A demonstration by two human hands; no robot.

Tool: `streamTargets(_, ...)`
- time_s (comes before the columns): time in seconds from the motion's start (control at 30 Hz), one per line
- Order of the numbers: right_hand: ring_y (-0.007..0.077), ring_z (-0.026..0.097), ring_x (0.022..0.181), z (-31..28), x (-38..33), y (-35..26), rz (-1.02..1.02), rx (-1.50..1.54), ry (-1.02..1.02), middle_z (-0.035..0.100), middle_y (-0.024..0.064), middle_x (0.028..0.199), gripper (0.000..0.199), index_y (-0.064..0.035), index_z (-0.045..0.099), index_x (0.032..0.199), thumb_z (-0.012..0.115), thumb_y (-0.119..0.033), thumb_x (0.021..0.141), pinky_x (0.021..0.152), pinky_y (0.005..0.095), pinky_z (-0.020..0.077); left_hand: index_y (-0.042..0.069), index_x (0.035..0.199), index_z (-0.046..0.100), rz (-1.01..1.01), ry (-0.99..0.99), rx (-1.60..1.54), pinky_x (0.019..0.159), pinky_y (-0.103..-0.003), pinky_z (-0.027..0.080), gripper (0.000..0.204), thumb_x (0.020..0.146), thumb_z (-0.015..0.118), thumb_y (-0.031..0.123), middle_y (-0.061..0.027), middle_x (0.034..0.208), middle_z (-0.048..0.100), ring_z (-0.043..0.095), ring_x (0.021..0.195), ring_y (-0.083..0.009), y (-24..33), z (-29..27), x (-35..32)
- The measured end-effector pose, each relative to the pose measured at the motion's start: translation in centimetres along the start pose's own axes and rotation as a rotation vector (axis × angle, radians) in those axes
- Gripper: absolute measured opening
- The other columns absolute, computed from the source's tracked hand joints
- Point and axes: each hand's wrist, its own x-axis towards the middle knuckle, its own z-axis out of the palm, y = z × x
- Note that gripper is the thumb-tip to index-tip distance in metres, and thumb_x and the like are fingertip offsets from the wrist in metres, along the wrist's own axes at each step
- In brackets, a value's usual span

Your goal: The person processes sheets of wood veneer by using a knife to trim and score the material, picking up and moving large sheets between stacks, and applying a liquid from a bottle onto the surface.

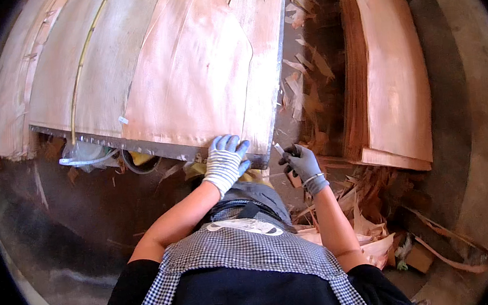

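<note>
— Dusty concrete floor (59,227) runs along the left and lower edges, dark and littered. What sits above it?

— Pale veneer sheets (74,74) spread over a work table, whose metal front edge (139,145) crosses from the left toward the middle. A thin yellow cord (82,62) runs down over the sheets, and a clear plastic bundle (81,152) hangs just under that edge.

— And the pinkish piece in the middle?

— That is the top veneer sheet (191,76), lying flat on the others, its near end reaching the table's front edge.

— Where is the left hand?

— The left hand (225,160), in a grey striped glove, rests at that near edge, fingers spread and curled over the sheet's end, touching it. Whether it truly grips the sheet, I cannot tell.

— The right one?

— The right hand (302,163), in a grey glove, is just beside the table's corner, closed around a small blade (279,149) whose light tip points up toward the sheet's edge.

— What lies further right?

— Torn veneer scraps (306,71) fill the gap beside the table. Beyond them stands a thick veneer stack (390,70), brown at its side, pale on top. More scraps and a curled strip (450,250) lie on the floor below it, near a small cardboard box (418,258).
</note>
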Motion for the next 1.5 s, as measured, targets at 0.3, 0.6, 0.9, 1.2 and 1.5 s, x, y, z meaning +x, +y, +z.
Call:
streamTargets(0.3,0.0331,0.063,0.080,4.3,9.8,-0.9,-0.294,-0.333,-0.132,0.064,0.0199,0.081,0.029,0.0011,0.064,0.086,0.065,-0.026,0.075,0.072,0.0380,0.0486,0.006,0.116,0.055,-0.003,-0.056,0.153,0.104,-0.044,0.027,0.053,0.069,0.066,0.027,-0.0117,0.122,0.048,0.039,0.118,-0.0294,1.4,0.1,0.0)
streamTargets(0.6,0.0269,0.065,0.074,5.4,11.0,-1.4,-0.375,-0.536,-0.131,0.066,0.0200,0.081,0.031,0.0023,0.065,0.092,0.066,-0.023,0.074,0.069,0.0337,0.0502,0.001,0.128,0.043,-0.241,0.046,0.050,0.096,-0.044,0.035,0.062,0.075,0.060,0.027,-0.0141,0.133,0.042,0.046,0.106,-0.0311,3.7,-0.7,2.3)
streamTargets(0.9,0.0371,0.062,0.085,0.7,11.4,-4.9,-0.507,-1.085,-0.228,0.064,0.0208,0.089,0.029,-0.0089,0.062,0.097,0.056,-0.030,0.077,0.075,0.0427,0.0482,0.015,0.117,0.056,-0.278,-0.141,0.333,0.097,-0.046,0.031,0.035,0.083,0.050,0.022,-0.0077,0.127,0.048,0.045,0.113,-0.0243,3.6,1.2,3.4)
streamTargets(1.2,0.0171,0.061,0.054,-5.3,29.1,-18.0,-0.458,-0.446,-0.364,0.064,0.0104,0.066,0.018,0.0047,0.063,0.085,0.057,-0.012,0.083,0.048,0.0304,0.0490,0.007,0.128,0.044,-0.781,0.420,0.304,0.109,-0.050,0.014,0.054,0.079,0.057,0.025,-0.0150,0.137,0.038,0.031,0.129,-0.0308,-6.3,-2.5,17.7)
streamTargets(1.5,0.0324,0.061,0.094,-2.3,30.4,-22.8,-0.508,-0.841,-0.489,0.063,0.0209,0.099,0.030,-0.0065,0.065,0.102,0.053,-0.023,0.078,0.087,0.0383,0.0464,-0.001,0.127,0.044,-0.563,0.151,0.028,0.111,-0.043,0.016,0.051,0.082,0.053,0.021,-0.0152,0.140,0.035,0.025,0.133,-0.0301,-3.4,2.7,27.6)
